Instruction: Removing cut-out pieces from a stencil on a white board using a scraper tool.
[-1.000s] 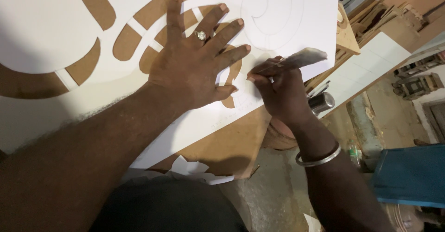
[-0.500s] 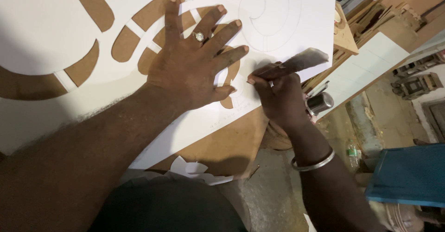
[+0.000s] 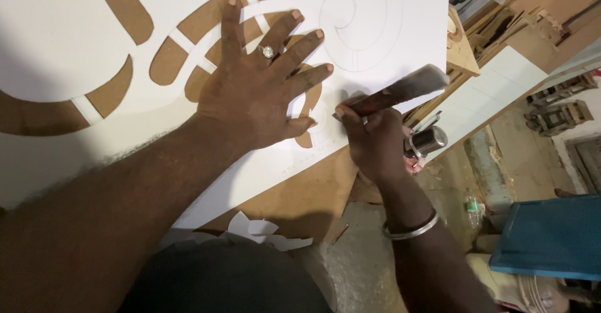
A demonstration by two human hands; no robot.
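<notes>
Brown board (image 3: 294, 194) — paper scraps (image 3: 263, 231), blue panel (image 3: 551, 238) nearby

Inspector: Left hand (image 3: 253, 100): one round-faced silver-coloured finger ring (image 3: 267, 51); forearm bare, no sleeve

Clerk: And the right hand (image 3: 374, 141)?

Inspector: Plain silver-coloured metal bangle (image 3: 410, 230) at the wrist; forearm bare as well. Dark garment (image 3: 219, 282) over the torso at the bottom edge, detail unclear

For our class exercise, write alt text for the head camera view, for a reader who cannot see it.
A person's left hand presses flat on a white paper stencil with curved cut-outs, laid over a brown board. The right hand grips a cutting tool at the paper's edge.
</notes>
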